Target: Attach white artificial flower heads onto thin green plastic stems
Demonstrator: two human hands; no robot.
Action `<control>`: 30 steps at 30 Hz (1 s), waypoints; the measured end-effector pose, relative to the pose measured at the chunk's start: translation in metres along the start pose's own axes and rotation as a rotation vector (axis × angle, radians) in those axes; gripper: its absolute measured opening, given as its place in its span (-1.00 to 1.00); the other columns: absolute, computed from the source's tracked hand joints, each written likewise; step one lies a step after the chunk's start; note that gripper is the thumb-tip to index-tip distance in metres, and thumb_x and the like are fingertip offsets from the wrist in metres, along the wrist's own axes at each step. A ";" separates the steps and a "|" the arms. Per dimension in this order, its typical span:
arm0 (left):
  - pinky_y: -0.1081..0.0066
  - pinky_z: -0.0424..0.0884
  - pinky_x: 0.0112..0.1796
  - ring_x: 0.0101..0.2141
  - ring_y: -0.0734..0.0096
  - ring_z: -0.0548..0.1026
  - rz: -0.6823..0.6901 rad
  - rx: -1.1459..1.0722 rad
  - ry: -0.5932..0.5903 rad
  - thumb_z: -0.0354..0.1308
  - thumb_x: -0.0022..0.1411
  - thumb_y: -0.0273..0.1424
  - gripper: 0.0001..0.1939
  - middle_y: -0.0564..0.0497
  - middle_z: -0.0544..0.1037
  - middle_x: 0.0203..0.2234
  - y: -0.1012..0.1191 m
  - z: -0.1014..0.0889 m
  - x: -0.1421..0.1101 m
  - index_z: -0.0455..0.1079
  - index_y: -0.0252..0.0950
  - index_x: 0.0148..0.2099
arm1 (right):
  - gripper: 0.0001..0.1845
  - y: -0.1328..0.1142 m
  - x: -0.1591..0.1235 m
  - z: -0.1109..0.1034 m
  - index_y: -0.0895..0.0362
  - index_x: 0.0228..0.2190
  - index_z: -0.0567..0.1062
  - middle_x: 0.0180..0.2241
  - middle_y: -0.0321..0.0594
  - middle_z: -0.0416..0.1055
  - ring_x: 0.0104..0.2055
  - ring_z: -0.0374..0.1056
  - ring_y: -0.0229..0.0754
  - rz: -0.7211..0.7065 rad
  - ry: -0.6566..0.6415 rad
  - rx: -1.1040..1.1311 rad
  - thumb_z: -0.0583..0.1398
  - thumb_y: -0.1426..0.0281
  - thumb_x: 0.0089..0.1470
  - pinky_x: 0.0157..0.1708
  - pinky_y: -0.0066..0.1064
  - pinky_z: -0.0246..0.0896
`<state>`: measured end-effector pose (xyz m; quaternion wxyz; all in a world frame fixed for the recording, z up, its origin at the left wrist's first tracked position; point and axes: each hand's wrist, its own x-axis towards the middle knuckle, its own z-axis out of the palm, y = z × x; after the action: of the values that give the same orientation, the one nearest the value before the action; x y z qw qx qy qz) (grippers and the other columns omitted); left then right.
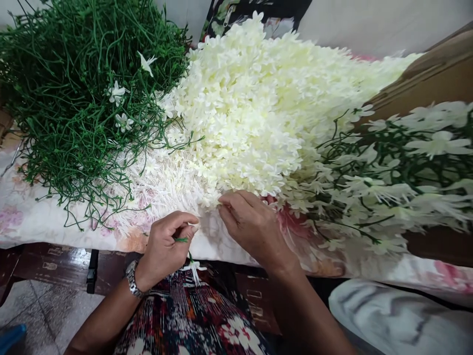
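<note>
My left hand (168, 244) is closed around a thin green artificial flower stem (181, 240). A white flower (194, 268) hangs from that stem below the fingers, over my lap. My right hand (251, 227) has its thumb and fingers pinched together at the front edge of a large heap of cream-white artificial blossoms (244, 113). Whatever lies between those fingertips is too small or hidden to make out. Between the heap and my left hand lie many thin white stamen-like strands (162, 182).
A tangled pile of green plastic stems (81, 88) rises at the left, with several white flowers on it. Assembled white flower sprays (399, 172) lie at the right by a cardboard box (443, 74). Floral cloth (22, 222) covers the table. Pale striped fabric (388, 315) sits lower right.
</note>
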<state>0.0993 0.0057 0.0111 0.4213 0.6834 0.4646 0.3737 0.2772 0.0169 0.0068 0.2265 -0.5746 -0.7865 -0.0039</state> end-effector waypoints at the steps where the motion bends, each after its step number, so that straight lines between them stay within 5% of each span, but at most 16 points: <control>1: 0.56 0.23 -0.53 -0.55 0.60 0.29 0.010 0.011 -0.001 0.00 0.10 -0.52 -0.90 0.06 0.40 -0.54 0.000 0.000 0.000 0.34 -0.32 -0.32 | -0.90 0.000 0.000 0.000 0.17 -0.43 0.35 -0.44 -0.18 0.34 -0.34 0.28 -0.21 0.007 -0.009 0.007 0.04 0.51 -0.02 -0.32 -0.42 0.19; 16: 0.52 0.26 -0.46 -0.50 0.56 0.34 0.118 0.061 -0.002 -0.01 0.11 -0.54 -0.89 0.05 0.39 -0.54 0.004 0.008 0.001 0.33 -0.33 -0.33 | -0.91 0.009 -0.014 -0.015 0.16 -0.46 0.32 -0.49 -0.22 0.33 -0.40 0.27 -0.26 0.063 0.092 0.126 0.08 0.57 -0.06 -0.38 -0.45 0.19; 23: 0.51 0.25 -0.45 -0.48 0.55 0.30 0.164 0.039 -0.037 -0.01 0.09 -0.56 -0.87 0.03 0.35 -0.49 0.011 0.015 0.005 0.31 -0.35 -0.28 | -0.87 -0.014 -0.015 -0.028 0.16 -0.42 0.32 -0.48 -0.23 0.32 -0.38 0.27 -0.31 -0.064 0.059 0.327 0.09 0.59 -0.06 -0.37 -0.47 0.21; 30: 0.51 0.23 -0.49 -0.52 0.57 0.28 0.143 0.007 0.060 -0.02 0.08 -0.60 -0.89 0.06 0.32 -0.56 0.006 0.015 0.002 0.29 -0.34 -0.39 | -0.88 -0.014 -0.018 -0.023 0.14 -0.42 0.32 -0.48 -0.25 0.33 -0.40 0.28 -0.30 -0.035 0.099 0.342 0.08 0.58 -0.06 -0.40 -0.45 0.22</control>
<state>0.1155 0.0025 0.0109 0.3772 0.7047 0.4283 0.4215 0.2767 -0.0097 0.0245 0.3590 -0.5130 -0.7736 0.0977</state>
